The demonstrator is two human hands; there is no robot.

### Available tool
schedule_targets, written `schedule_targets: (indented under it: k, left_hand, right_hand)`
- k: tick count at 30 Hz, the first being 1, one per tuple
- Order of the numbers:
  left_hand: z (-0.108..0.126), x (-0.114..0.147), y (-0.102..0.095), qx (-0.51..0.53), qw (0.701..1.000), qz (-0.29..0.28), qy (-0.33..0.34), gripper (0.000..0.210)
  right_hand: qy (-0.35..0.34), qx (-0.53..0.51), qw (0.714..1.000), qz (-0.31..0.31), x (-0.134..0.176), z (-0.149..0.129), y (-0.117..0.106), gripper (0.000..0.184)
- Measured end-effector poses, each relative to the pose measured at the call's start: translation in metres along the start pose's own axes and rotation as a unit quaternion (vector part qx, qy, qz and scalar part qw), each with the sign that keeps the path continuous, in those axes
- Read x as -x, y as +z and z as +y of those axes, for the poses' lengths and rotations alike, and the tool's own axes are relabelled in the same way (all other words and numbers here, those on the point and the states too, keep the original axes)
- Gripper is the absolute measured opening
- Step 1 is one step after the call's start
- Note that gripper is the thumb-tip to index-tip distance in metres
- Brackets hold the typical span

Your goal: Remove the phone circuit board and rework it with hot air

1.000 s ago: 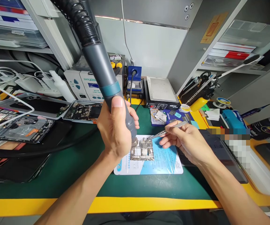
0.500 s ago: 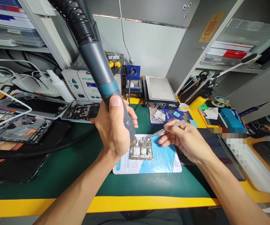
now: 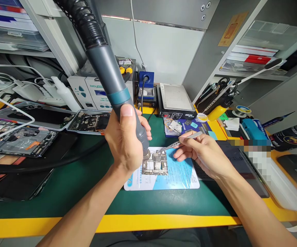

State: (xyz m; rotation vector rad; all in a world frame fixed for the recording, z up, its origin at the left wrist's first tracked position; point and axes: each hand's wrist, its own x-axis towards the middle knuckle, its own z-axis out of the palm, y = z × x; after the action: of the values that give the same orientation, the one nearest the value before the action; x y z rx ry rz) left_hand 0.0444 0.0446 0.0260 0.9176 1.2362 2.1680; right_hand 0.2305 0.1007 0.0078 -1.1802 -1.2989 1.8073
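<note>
Board (image 3: 155, 164): one. Left hand (image 3: 126, 142): one handpiece (image 3: 108, 73). Right hand (image 3: 201, 149): tweezers (image 3: 174, 144), one pair.

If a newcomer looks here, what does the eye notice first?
The large dark tool slants down from the top, left of centre, into the left hand. Then come silver tweezers in the right hand, aimed at the circuit board on the blue-white mat, below centre.

Electronics repair workshop. The tabletop (image 3: 22, 209) bears a bare circuit board (image 3: 155, 167), a hot-air handpiece (image 3: 109, 73), a soldering-iron stand (image 3: 146, 78) and an opened flat device (image 3: 22, 142). Storage boxes (image 3: 278, 34) occupy the flanking shelves (image 3: 35, 54).
</note>
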Motion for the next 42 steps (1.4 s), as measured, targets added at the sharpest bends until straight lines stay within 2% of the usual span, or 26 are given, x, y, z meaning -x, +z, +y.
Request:
schedule_targets:
  k: [11, 18, 30, 37, 42]
  left_hand:
    - [0.003, -0.003, -0.002, 0.023, 1.0, 0.008, -0.011, 0.043]
    - [0.001, -0.011, -0.005, 0.041, 0.999, 0.036, -0.001, 0.041]
    - [-0.007, -0.015, -0.004, 0.041, 0.999, 0.025, 0.01, 0.039]
    - [-0.01, -0.015, -0.005, 0.035, 0.999, 0.009, 0.019, 0.04]
    - [-0.01, -0.015, -0.005, 0.038, 0.999, 0.012, 0.017, 0.039]
  right_hand:
    - [-0.001, -0.007, 1.0, -0.001, 0.001, -0.002, 0.002, 0.022]
    - [-0.003, -0.012, 1.0, 0.001, 0.001, -0.002, 0.0, 0.024]
    - [-0.029, -0.013, 0.999, 0.001, -0.002, -0.002, 0.005, 0.019]
    - [-0.023, 0.004, 1.0, -0.004, -0.008, -0.01, 0.018, 0.013]
    - [-0.058, 0.015, 0.998, -0.003, -0.005, -0.01, 0.031, 0.017]
